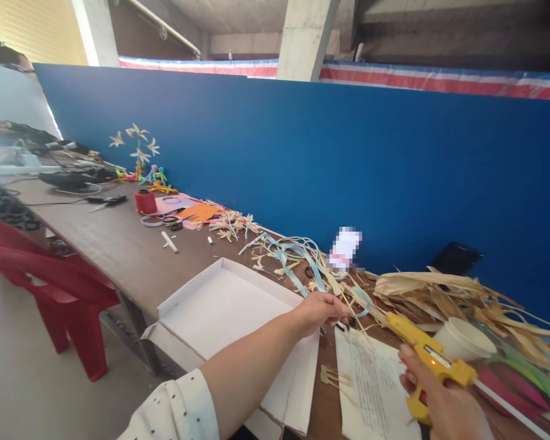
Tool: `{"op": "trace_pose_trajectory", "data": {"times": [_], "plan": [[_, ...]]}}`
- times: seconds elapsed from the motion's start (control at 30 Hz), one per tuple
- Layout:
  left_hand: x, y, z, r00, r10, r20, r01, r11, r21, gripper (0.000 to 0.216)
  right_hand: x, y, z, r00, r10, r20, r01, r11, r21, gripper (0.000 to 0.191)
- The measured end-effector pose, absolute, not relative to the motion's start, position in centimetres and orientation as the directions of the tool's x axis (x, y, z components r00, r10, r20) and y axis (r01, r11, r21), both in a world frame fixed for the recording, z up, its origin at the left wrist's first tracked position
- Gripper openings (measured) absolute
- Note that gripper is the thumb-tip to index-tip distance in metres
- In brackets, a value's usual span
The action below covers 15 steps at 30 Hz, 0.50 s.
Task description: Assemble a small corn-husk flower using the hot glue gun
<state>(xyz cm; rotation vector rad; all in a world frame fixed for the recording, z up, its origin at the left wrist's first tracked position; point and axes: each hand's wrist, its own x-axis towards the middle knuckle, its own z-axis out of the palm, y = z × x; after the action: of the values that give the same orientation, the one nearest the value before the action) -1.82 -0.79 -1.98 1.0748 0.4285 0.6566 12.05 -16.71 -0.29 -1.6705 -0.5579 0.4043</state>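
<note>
My left hand [323,310] reaches over the corner of a white cardboard box lid, its thumb and fingers pinched together. A light-blue strip [363,304] curls out at its fingertips; the pinched end is hidden. On the right, my right hand [435,391] is wrapped around the grip of a yellow hot glue gun [421,345]. The gun's nozzle points up and left toward my left fingertips, a short gap apart. A red light glows on the gun's side, and a white glue stick [508,403] sticks out at its back. Beneath lies a printed sheet [371,382].
The white box lid [238,305] lies left of my hands. Dried corn husks [421,290], a white cup [465,339] and a phone [345,249] are beyond. Scissors [174,221], red thread [145,201] and husk flowers [231,225] lie farther left. A blue partition [279,153] borders the table.
</note>
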Motion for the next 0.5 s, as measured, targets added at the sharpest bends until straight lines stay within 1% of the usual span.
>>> {"op": "trace_pose_trajectory", "data": {"times": [0.03, 0.07, 0.13, 0.2, 0.27, 0.33, 0.43, 0.5], "plan": [[-1.8, -0.8, -2.0, 0.736, 0.677, -0.011, -0.279, 0.317, 0.907, 0.04, 12.6, -16.7, -0.6, 0.79, 0.612, -0.034, -0.009, -0.044, -0.999, 0.037], [-1.8, -0.8, -2.0, 0.736, 0.677, -0.013, -0.276, 0.317, 0.907, 0.041, 13.1, -16.6, -0.9, 0.755, 0.649, -0.091, -0.115, -0.006, -0.993, 0.037], [-1.7, -0.7, -2.2, 0.738, 0.675, -0.019, -0.268, 0.318, 0.909, 0.041, 14.3, -16.7, -1.7, 0.687, 0.704, -0.177, -0.227, -0.022, -0.974, 0.032], [-1.6, -0.7, -2.3, 0.739, 0.674, -0.02, -0.268, 0.321, 0.908, 0.041, 15.2, -16.9, -2.1, 0.624, 0.743, -0.242, -0.273, -0.083, -0.958, 0.027], [-1.6, -0.6, -2.5, 0.741, 0.671, -0.006, -0.279, 0.316, 0.907, 0.039, 15.5, -17.0, -2.2, 0.579, 0.761, -0.293, -0.309, -0.128, -0.942, 0.026], [-1.5, -0.5, -2.6, 0.744, 0.668, 0.01, -0.292, 0.311, 0.904, 0.038, 15.5, -17.1, -1.9, 0.55, 0.767, -0.33, -0.359, -0.14, -0.923, 0.03], [-1.5, -0.5, -2.6, 0.744, 0.668, 0.013, -0.297, 0.314, 0.902, 0.038, 15.8, -17.6, -1.4, 0.497, 0.778, -0.385, -0.443, -0.154, -0.883, 0.043], [-1.6, -0.5, -2.5, 0.744, 0.668, 0.013, -0.297, 0.313, 0.902, 0.038, 16.5, -18.4, -1.7, 0.52, 0.749, -0.411, -0.46, -0.159, -0.873, 0.048]]}}
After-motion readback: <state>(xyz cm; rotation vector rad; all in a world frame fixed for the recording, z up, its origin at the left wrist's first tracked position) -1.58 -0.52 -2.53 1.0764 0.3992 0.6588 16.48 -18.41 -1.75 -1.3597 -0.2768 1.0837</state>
